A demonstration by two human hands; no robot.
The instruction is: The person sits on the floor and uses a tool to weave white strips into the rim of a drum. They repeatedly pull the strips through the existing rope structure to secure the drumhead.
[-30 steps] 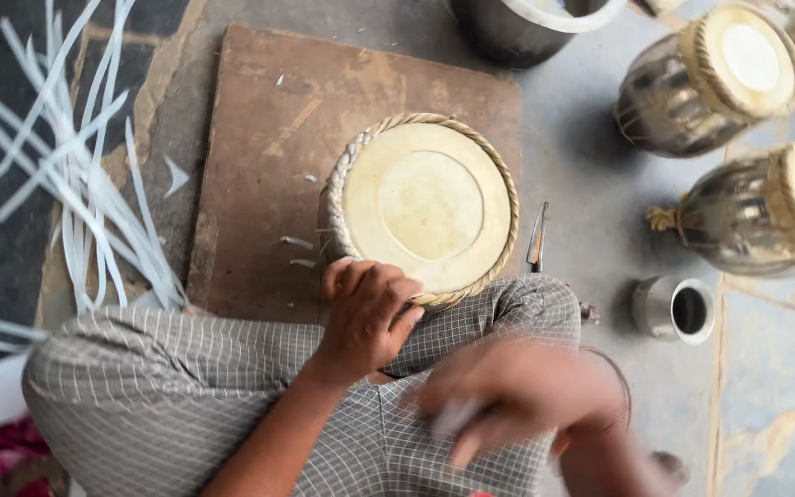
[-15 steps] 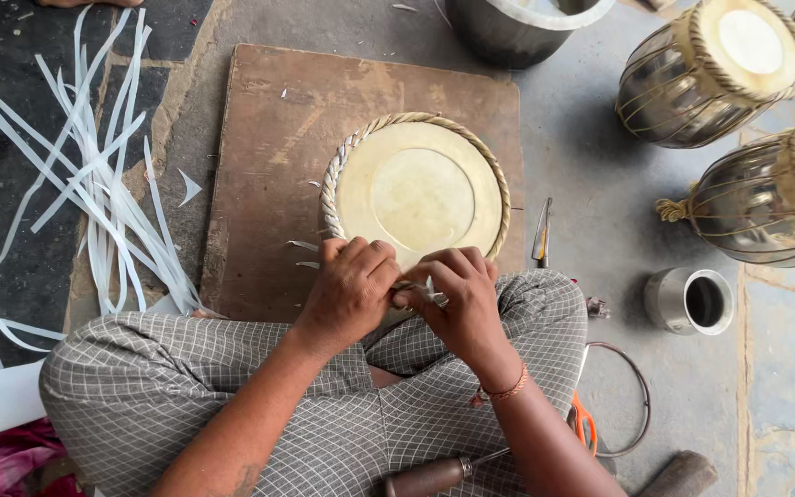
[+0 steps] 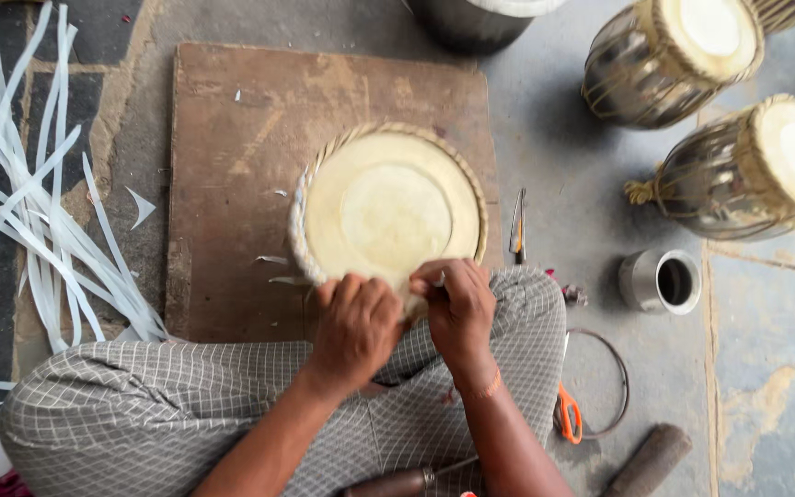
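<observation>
A round drum head (image 3: 388, 207) with a pale skin and a braided rim lies flat on a brown wooden board (image 3: 232, 138), at the board's near right corner, just in front of the seated person's crossed legs. Both hands work at the near edge of the rim. The left hand (image 3: 356, 327) is curled over the rim with its fingers folded down on the braid. The right hand (image 3: 457, 304) sits just beside it, touching it, with thumb and fingers pinched together on the rim; what exactly sits between the fingertips is too small to tell.

On the stone floor left of the board lies a loose heap of white strips (image 3: 39, 221). Right of the board, a thin metal tool (image 3: 517, 225) lies on the floor, and further right stands a small metal cup (image 3: 660, 281). Two finished drums (image 3: 738, 175) lie on their sides near the far right corner of the view. Orange-handled scissors (image 3: 568, 414) and a wire ring (image 3: 614, 382) lie by the right knee.
</observation>
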